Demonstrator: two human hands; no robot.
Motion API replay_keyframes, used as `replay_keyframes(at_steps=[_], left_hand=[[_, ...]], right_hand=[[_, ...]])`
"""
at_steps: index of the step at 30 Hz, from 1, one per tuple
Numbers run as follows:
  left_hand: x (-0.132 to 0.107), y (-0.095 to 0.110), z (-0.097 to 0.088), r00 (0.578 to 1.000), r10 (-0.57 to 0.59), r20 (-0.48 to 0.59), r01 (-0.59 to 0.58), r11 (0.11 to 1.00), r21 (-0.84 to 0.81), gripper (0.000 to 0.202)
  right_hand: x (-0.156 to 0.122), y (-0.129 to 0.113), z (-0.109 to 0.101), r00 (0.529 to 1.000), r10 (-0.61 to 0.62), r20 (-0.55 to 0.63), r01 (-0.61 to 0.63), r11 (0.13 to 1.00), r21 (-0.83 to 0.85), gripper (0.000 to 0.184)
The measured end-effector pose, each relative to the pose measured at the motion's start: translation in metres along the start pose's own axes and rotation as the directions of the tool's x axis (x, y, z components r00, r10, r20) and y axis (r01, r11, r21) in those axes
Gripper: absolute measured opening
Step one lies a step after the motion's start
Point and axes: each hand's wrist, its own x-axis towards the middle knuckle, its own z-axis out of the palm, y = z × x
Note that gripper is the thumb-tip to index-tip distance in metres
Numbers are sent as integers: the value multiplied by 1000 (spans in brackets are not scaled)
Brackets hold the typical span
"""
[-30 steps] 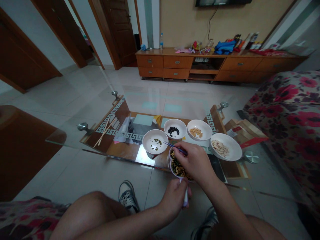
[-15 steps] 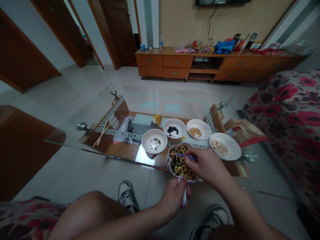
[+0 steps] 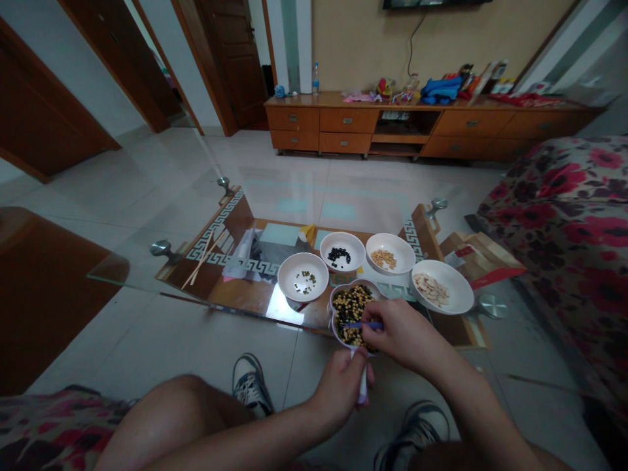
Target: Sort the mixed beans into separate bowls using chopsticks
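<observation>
My left hand (image 3: 338, 392) grips the white handle (image 3: 362, 392) of a lobed white dish (image 3: 334, 320) and holds it up at the near edge of the glass table. The dish is heaped with mixed beans (image 3: 350, 314), dark, green and yellow. My right hand (image 3: 403, 333) is shut on thin blue chopsticks (image 3: 366, 325), with their tips over the beans. Beyond the dish stand several white bowls: green beans (image 3: 289, 278), black beans (image 3: 342, 239), yellow soybeans (image 3: 390, 241) and pale slivers (image 3: 456, 288). My right hand hides part of the dish.
The glass table top (image 3: 122, 275) has metal fittings and covers a patterned mat. Wooden chopsticks (image 3: 203, 260) lie at its left. A cardboard box (image 3: 483, 258) and floral sofa (image 3: 564, 196) sit right. My knees and sneakers (image 3: 251, 386) are below.
The chopstick tips have swung from near the green-bean bowl to over the mixed beans. My right hand has shifted right, showing more of the dish.
</observation>
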Motion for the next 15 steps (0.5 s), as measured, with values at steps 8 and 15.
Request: replay_keyframes(at_steps=[8, 15], left_hand=[[2, -2, 0, 1000, 21, -1, -21, 1000, 16, 69], [2, -4, -1, 1000, 22, 4, -22, 1000, 18, 67]], right_hand=[[0, -1, 0, 1000, 5, 13, -5, 1000, 11, 12], [2, 2, 4, 1000, -19, 8, 18, 999, 27, 13]])
